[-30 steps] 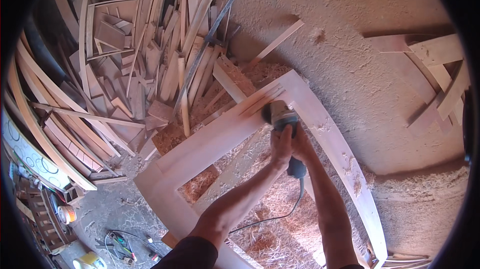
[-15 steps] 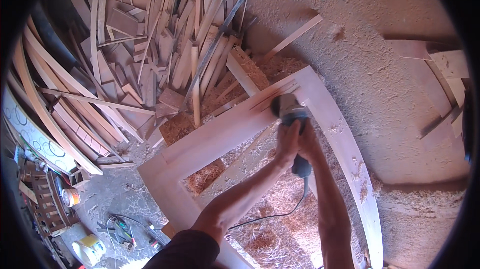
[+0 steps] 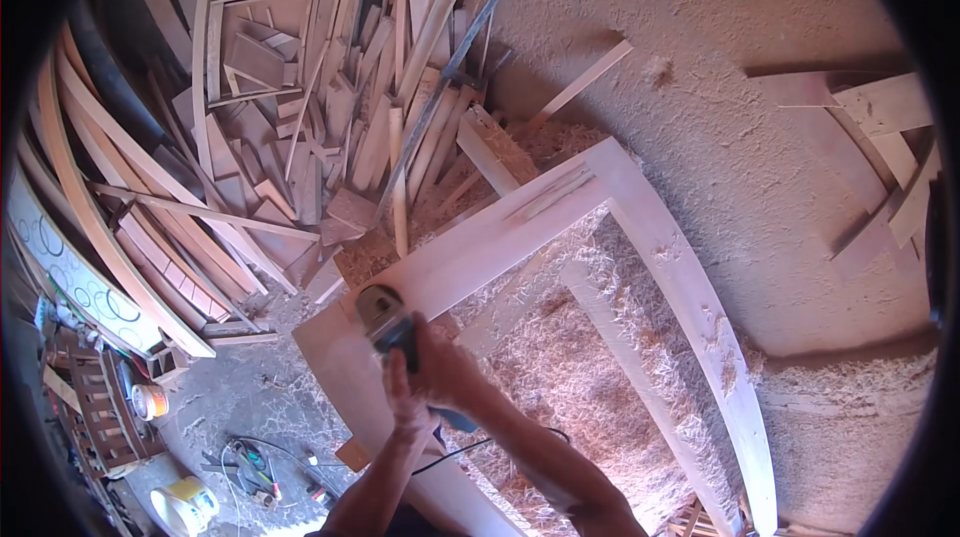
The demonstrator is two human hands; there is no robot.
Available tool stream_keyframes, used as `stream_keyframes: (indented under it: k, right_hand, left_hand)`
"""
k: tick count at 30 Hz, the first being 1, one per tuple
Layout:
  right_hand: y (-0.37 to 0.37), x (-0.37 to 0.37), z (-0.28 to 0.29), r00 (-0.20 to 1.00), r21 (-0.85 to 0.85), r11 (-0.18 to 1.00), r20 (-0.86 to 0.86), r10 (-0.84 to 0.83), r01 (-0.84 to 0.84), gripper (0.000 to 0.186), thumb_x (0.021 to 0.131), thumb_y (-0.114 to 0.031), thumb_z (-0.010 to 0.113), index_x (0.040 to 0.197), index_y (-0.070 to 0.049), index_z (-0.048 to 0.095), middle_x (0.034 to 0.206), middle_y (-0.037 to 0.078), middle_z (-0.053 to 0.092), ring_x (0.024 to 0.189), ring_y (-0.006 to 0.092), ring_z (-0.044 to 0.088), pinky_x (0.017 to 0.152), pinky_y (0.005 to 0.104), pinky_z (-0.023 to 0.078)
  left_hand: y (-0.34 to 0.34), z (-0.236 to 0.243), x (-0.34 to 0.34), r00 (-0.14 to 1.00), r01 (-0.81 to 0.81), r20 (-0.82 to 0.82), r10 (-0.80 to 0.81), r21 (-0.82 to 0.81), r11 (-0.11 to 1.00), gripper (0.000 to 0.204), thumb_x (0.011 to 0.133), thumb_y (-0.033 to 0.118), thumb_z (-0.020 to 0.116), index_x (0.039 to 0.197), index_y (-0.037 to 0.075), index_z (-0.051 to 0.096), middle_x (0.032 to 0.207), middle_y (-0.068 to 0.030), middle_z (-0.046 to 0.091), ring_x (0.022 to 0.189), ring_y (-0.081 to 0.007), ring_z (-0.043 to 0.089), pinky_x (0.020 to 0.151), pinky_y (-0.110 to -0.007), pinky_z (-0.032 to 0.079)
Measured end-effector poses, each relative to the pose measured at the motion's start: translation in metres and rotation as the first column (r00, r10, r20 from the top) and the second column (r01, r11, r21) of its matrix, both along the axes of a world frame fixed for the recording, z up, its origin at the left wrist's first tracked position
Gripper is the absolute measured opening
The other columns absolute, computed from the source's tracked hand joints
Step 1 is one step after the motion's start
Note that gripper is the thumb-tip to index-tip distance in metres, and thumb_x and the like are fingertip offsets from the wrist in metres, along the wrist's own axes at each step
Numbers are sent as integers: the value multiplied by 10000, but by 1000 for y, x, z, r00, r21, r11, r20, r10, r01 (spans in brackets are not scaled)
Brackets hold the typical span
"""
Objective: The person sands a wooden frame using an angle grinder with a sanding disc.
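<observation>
An angle grinder [image 3: 383,314] with a grey metal head and dark body is held in both hands over the left corner of a large wooden frame [image 3: 490,232]. My left hand [image 3: 400,392] is closed on the grinder's near left side, its fingers reaching up along the body. My right hand [image 3: 440,365] wraps the body from the right. The disc's underside is hidden; the head sits on or just over the wood. A dark power cord [image 3: 480,442] runs under my right forearm. Dark streaks and a rough patch mark the frame's upper bar near its top corner.
Wood shavings [image 3: 580,367] lie inside the frame, around another bar. Offcuts and long curved boards [image 3: 150,167] are piled at the far left. Lower left are a tipped bucket [image 3: 185,507], a small tub [image 3: 150,402] and tangled cables [image 3: 250,467]. Curved panels [image 3: 865,167] lie at right.
Both hands have carried the grinder left and nearer, from close to the frame's top corner along the upper bar to its left corner. The view has shifted slightly.
</observation>
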State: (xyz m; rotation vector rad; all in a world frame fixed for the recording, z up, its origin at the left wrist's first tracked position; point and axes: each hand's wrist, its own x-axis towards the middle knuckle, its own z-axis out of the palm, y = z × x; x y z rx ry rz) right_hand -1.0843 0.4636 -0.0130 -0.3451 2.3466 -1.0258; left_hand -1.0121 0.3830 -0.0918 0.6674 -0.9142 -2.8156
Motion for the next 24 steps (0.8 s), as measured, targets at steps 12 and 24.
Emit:
stream_keyframes:
  k: [12, 24]
  right_hand:
    - [62, -48, 3, 995, 156, 983, 20, -101, 97, 804, 901, -427, 637, 1458, -27, 217, 930, 288, 705, 837, 485, 719, 786, 547, 608]
    - [255, -103, 4, 643, -93, 691, -296, -706, 716, 756, 859, -500, 728, 1316, 51, 486, 1139, 275, 687, 1086, 370, 679, 904, 479, 520]
  left_hand:
    - [67, 0, -64, 986, 105, 141, -86, -135, 985, 453, 1038, 428, 559, 1315, 71, 529, 1185, -93, 546, 1091, -198, 587, 906, -372, 521]
    - [222, 20, -190, 765, 571, -49, -642, -410, 711, 394, 1048, 349, 553, 1250, 11, 554, 1120, -75, 600, 956, -146, 562, 798, -340, 483]
